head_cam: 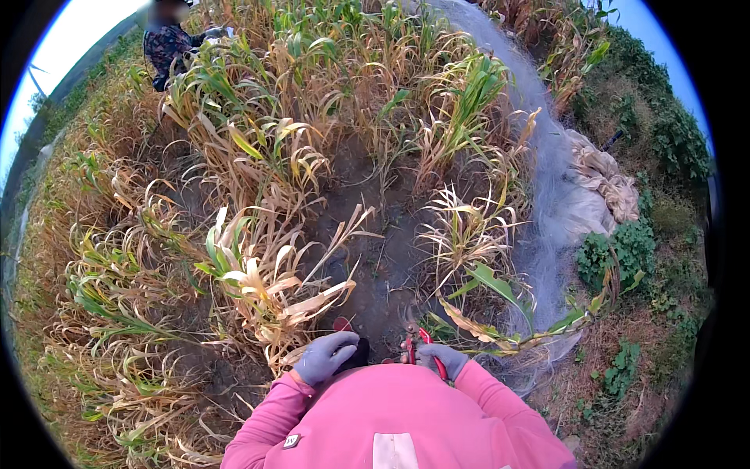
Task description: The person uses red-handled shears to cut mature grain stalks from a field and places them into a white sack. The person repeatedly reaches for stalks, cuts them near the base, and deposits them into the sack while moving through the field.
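In a grey work glove, my left hand [327, 357] is at my front beside a dark patch of clothing; its fingers are bent and a little apart, with nothing visible in them. My right hand [444, 357], also gloved, grips red-handled pruning shears [411, 339]. The blades point away from me over bare soil and look parted. Close to the left hand stands a clump of dry, straw-coloured stalks [275, 293] with some green leaves. A long leafy stalk [527, 340] extends to the right from beside my right hand.
Fine pale netting [542, 176] runs along the crop's right side, beside a bundled beige cloth or sack [603, 176]. Green weeds [618, 252] grow beyond it. Another person [167, 50] in patterned clothing stands among the plants at upper left. Bare soil [375, 252] lies between the clumps.
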The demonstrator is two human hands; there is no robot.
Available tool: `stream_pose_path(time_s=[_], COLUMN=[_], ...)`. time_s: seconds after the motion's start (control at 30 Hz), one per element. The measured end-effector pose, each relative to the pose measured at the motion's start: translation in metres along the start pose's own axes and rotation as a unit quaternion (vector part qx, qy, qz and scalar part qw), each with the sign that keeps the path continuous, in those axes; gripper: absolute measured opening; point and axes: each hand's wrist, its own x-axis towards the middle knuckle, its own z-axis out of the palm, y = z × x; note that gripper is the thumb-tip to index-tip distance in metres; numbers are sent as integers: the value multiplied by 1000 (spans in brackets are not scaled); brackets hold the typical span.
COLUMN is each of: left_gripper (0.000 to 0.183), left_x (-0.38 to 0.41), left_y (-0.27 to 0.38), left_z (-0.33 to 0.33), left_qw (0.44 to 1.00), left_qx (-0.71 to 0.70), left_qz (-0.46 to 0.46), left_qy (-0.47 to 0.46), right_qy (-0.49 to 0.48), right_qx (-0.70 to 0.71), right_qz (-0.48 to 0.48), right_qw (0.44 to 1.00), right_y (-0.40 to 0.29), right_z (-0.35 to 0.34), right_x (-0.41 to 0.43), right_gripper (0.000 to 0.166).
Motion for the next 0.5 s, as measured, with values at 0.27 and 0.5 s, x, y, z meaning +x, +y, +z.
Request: stream_pose_path(time_s=[0.27,0.5], left_gripper=[72,41], left_x=[116,136], left_y=[144,311], left_z=[-128,-156], left_qw=[834,653], left_qx=[-252,-707], left_qz=[434,242], left_qy=[-229,-124], right_qy=[142,113], right_qx=[-71,-10], right_qz=[-50,-88], right_qw=[986,990], right_y=[-86,-152], right_z=[61,76], right_x=[38,59], right_gripper=[33,34])
